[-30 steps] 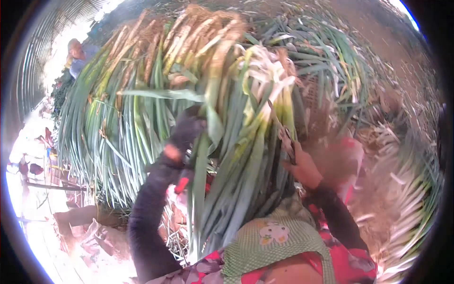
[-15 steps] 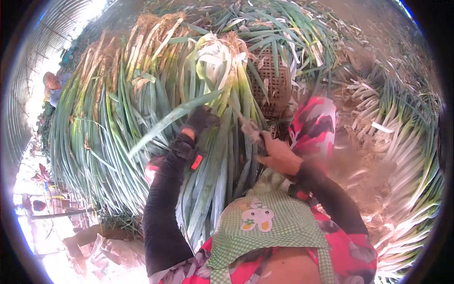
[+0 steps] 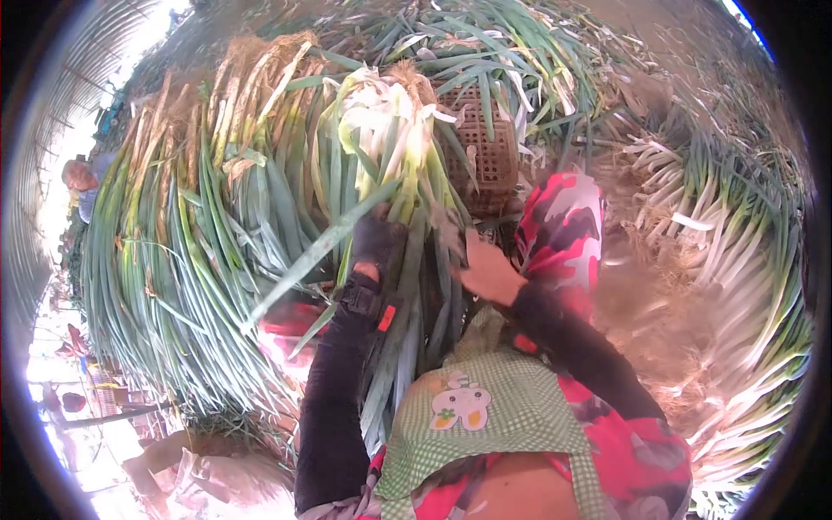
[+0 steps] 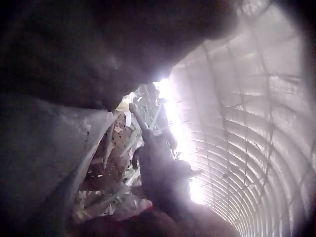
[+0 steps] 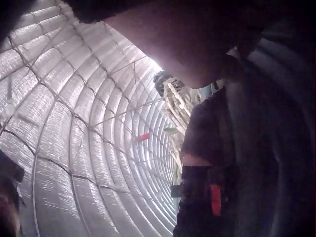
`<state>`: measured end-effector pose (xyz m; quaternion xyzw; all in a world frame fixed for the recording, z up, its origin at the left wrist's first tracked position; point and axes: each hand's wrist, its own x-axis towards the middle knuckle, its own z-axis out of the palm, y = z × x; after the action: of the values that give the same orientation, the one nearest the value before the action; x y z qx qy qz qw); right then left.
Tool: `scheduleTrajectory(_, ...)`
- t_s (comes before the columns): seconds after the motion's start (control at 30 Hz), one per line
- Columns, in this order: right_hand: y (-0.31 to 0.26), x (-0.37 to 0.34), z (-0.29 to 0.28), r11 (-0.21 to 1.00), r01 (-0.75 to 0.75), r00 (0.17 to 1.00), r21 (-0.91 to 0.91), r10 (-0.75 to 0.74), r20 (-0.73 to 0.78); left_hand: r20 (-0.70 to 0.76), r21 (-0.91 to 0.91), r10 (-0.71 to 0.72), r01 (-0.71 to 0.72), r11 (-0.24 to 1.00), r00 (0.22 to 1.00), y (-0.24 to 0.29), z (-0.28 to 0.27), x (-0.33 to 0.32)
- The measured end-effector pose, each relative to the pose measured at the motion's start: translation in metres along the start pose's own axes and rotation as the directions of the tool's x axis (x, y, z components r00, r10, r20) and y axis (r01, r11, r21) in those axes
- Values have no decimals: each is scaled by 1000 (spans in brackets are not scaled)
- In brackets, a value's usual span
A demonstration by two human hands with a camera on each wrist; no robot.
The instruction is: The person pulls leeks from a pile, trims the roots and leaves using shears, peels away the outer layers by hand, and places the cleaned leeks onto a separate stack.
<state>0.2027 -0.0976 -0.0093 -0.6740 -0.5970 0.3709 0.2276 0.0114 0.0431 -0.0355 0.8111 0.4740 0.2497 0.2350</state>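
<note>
My left hand (image 3: 379, 238), in a dark glove, grips a thick bunch of green onions (image 3: 394, 156) below its white stems. The bunch's roots point away from me and its long leaves run down toward my lap. My bare right hand (image 3: 490, 270) presses in close at the bunch's right side. It holds a slim tool (image 3: 446, 227), blurred in the head view; its narrow tip (image 4: 139, 116) shows in the left wrist view. I cannot tell the tool's kind. One loose leaf (image 3: 325, 247) slants across by the left wrist.
A big pile of green onions (image 3: 199, 199) fills the left, with more strewn beyond a brown plastic crate (image 3: 485, 143). Rows of white-stemmed onions (image 3: 719, 295) lie along the right. A camouflage-clad knee (image 3: 563, 225) rises beside my right hand. Another person (image 3: 80, 178) is at far left.
Since a second ago, my right hand has come in toward the bunch from the right, with the tool. The left hand keeps its grip on the bunch. The head view has shifted.
</note>
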Motion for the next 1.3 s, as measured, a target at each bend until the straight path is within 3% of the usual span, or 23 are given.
scheduleTrajectory(0.1, -9, -13, 0, 1000, 26, 998, -16, -25, 60, 26, -43, 16, -15, 999, 1000, -25, 9, 4)
scheduleTrajectory(0.23, -6, 27, 0, 1000, 10, 999, -22, -11, -43, 7, 130, 161, -160, 978, 987, -29, 11, 0)
scheduleTrajectory(0.3, -9, 56, -8, 999, -25, 998, -31, 23, -58, -12, 89, 152, -150, 985, 988, -27, 10, -1)
scheduleTrajectory(0.37, -10, 84, -16, 999, -32, 996, -37, 29, -82, 59, -201, -99, 109, 973, 993, -12, 1, -4)
scheduleTrajectory(0.47, 1, 124, -22, 998, -35, 993, -47, 29, -117, 198, -499, -310, 368, 785, 930, -30, 18, -7)
scheduleTrajectory(0.5, 3, 136, -26, 998, -40, 993, -40, 35, -116, 97, -268, -201, 220, 938, 975, -25, 15, -7)
scheduleTrajectory(0.6, 8, 163, -40, 997, -50, 995, -55, 45, -95, 34, -406, -290, 278, 870, 956, -22, 25, -11)
scheduleTrajectory(0.7, 12, 195, -48, 987, -19, 998, -159, 10, -58, 68, -323, -266, 274, 906, 962, -5, 17, -12)
scheduleTrajectory(0.8, 10, 222, -64, 984, 62, 996, -168, -70, -45, 68, -422, -311, 310, 852, 948, -15, 21, -12)
scheduleTrajectory(0.87, 19, 242, -61, 917, 163, 983, -364, -181, -16, 73, -429, -286, 289, 856, 956, -21, 22, -8)
scheduleTrajectory(0.9, 4, 231, -68, 950, 77, 996, -304, -89, -29, 76, -434, -275, 280, 856, 958, -17, 18, -7)
scheduleTrajectory(0.93, -9, 219, -71, 970, -13, 999, -242, 5, -35, 105, -315, -255, 276, 908, 961, -14, 11, -5)
scheduleTrajectory(0.97, -7, 211, -59, 986, -131, 984, -100, 117, -138, 136, -192, -240, 263, 946, 961, 1, -5, 1)
scheduleTrajectory(1.0, -15, 186, -57, 990, -136, 988, -36, 132, -83, 164, -68, -223, 237, 969, 961, 6, -18, 5)
scheduleTrajectory(1.03, -22, 156, -54, 990, -141, 989, 24, 142, -28, 139, -82, -147, 160, 984, 979, -5, -27, 5)
scheduleTrajectory(1.07, -19, 132, -44, 997, -80, 995, -13, 79, -59, 112, -92, -71, 81, 992, 991, -16, -35, 6)
scheduleTrajectory(1.13, -15, 87, -30, 998, 0, 997, -58, -4, -82, 115, -199, -156, 176, 964, 981, -6, -62, 20)
scheduleTrajectory(1.23, -10, 53, -31, 997, 54, 997, -52, -57, -56, 160, -136, -270, 293, 946, 949, 21, -86, 24)
scheduleTrajectory(1.3, 10, 59, -27, 998, 64, 998, -14, -64, -9, 110, -79, -111, 120, 990, 988, 38, -90, 8)
